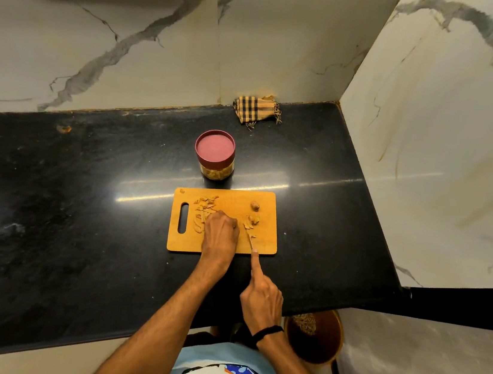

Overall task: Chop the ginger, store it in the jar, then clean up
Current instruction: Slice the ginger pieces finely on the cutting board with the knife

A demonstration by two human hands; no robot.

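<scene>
Our left hand [221, 230] curls over ginger [204, 208] on the board [264, 245], grip hidden; our right hand [262, 300] grips the knife [251, 241], 1 finger extended.

A wooden cutting board [267, 236] lies near the worktop's [81, 196] front edge. The left hand [221, 230] sits on it knuckles-up with its fingers curled, beside ginger pieces [203, 208]. The right hand [261, 301] grips a knife [250, 240], forefinger along its spine. A lidded jar [214, 155] stands behind the board.
</scene>
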